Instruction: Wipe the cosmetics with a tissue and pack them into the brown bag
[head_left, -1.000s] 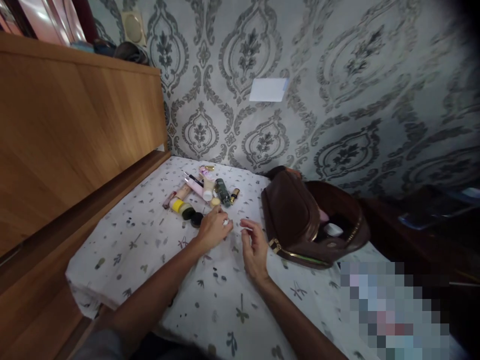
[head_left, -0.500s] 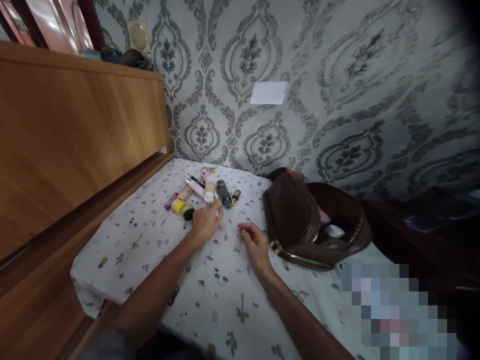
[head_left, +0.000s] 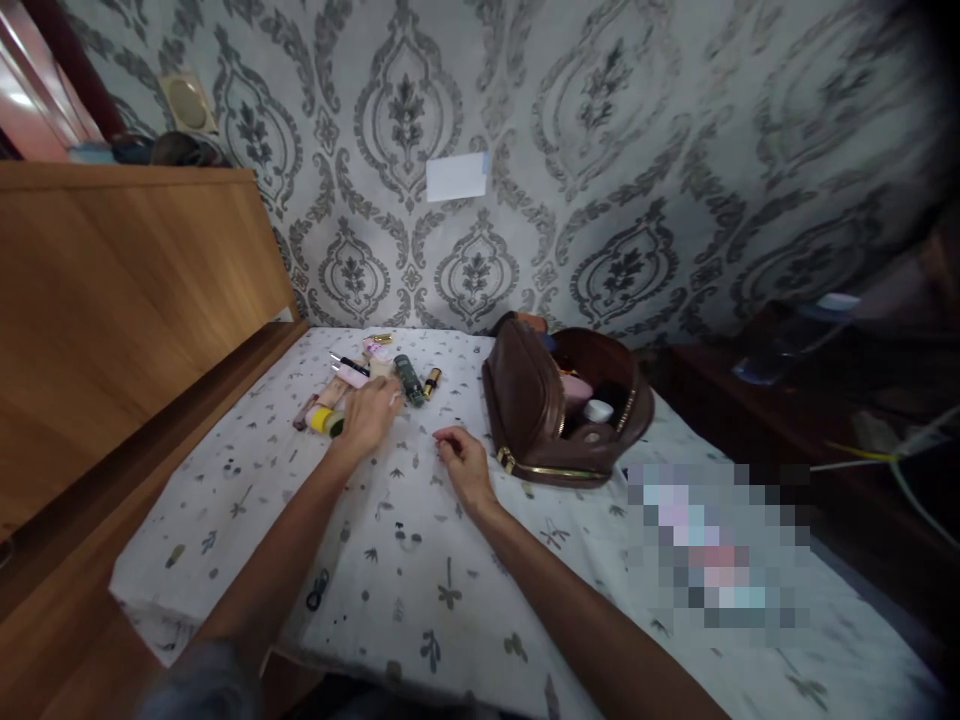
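Note:
My left hand [head_left: 373, 412] reaches over a loose group of cosmetics, its fingers bent down across a cream-coloured tube [head_left: 381, 367]. A small pale bit shows at the fingertips; what they grip is hidden. Just left of that hand lie a jar with a yellow band [head_left: 321, 418] and a pink tube [head_left: 351, 376]. A dark green bottle [head_left: 409, 380] and a gold-and-black lipstick [head_left: 433, 382] lie to its right. My right hand [head_left: 465, 465] hovers low over the sheet with curled fingers, thumb close to the index finger and nothing visible between them.
An unzipped brown bag [head_left: 525, 400] stands right of my right hand, with a white round item [head_left: 598, 410] inside. A wooden panel [head_left: 142, 330] borders the left, a patterned wall [head_left: 517, 120] the back. A clear bottle [head_left: 795, 340] lies at far right.
The view has swung to the right. My left hand has shifted left over the cosmetics and now covers the cream tube's white cap. My right hand keeps its curled shape near the bag.

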